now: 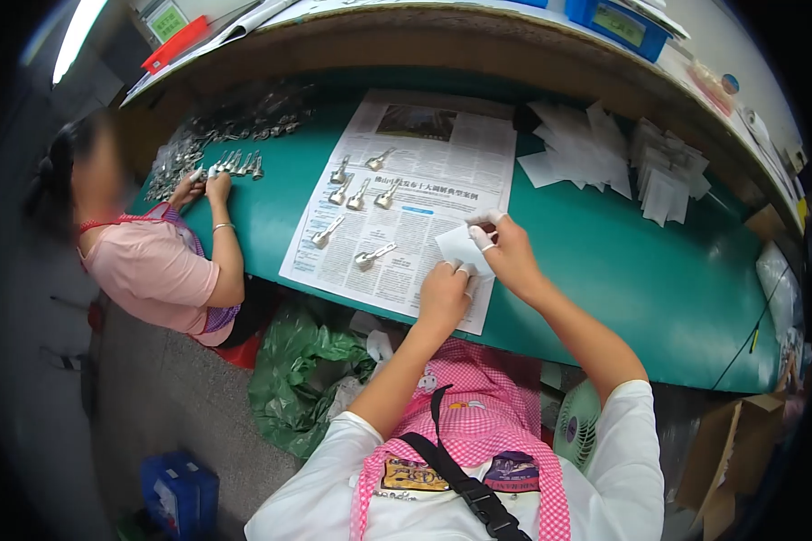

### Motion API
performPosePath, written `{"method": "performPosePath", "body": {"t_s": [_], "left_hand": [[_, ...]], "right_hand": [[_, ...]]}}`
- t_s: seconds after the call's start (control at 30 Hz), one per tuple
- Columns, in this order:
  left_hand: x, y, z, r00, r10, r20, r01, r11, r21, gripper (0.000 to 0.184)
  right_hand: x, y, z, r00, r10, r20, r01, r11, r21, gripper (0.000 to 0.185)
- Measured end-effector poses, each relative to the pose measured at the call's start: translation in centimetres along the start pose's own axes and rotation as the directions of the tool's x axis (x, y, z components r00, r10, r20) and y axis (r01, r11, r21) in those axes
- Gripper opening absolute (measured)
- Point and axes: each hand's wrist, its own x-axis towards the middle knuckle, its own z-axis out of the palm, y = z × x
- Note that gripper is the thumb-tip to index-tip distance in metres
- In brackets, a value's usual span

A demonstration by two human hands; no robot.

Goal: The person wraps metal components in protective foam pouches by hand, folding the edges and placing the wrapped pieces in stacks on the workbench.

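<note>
- Viewing from the head camera: white packet (460, 250) between both hands, above the newspaper (406, 293) near its right edge.
- Right hand (507, 251): white-covered thumb and fingertips at the packet's upper right; thumb and forefinger look slightly parted; cannot tell whether they pinch it.
- Left hand (446, 294): fingers curled at the packet's lower edge, touching; pinch hidden, cannot tell.
- Seven metal parts (358, 195) lie on the newspaper, left of the hands.
- Green table (622, 279) beneath; loose white packets (582, 144) heaped at right.
- Co-worker (158, 261) at left, hands among more metal pieces (244, 165).
</note>
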Motion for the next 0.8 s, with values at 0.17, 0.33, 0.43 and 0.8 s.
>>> {"method": "performPosePath", "body": {"t_s": [0.17, 0.33, 0.43, 0.8], "left_hand": [[0.6, -0.2, 0.5, 0.988, -0.152, -0.007, 0.147, 0.966, -0.213, 0.022], [-0.3, -2.1, 2.6, 0.995, -0.092, -0.031, 0.083, 0.972, -0.221, 0.015], [-0.2, -2.0, 1.8, 0.995, 0.084, 0.051, -0.083, 0.996, -0.009, 0.016], [-0.5, -2.4, 2.8, 0.999, 0.022, 0.033, -0.02, 0.998, -0.06, 0.015]], "right_hand": [[2.0, -1.4, 6.3, 0.921, -0.187, 0.342, 0.28, 0.928, -0.245, 0.024], [3.8, -1.0, 11.3, 0.868, -0.191, 0.458, 0.414, 0.788, -0.455, 0.022], [3.7, -0.5, 12.0, 0.861, -0.192, 0.471, 0.437, 0.753, -0.492, 0.018], [3.4, -0.9, 10.6, 0.902, -0.039, 0.43, 0.154, 0.96, -0.236, 0.015]]}}
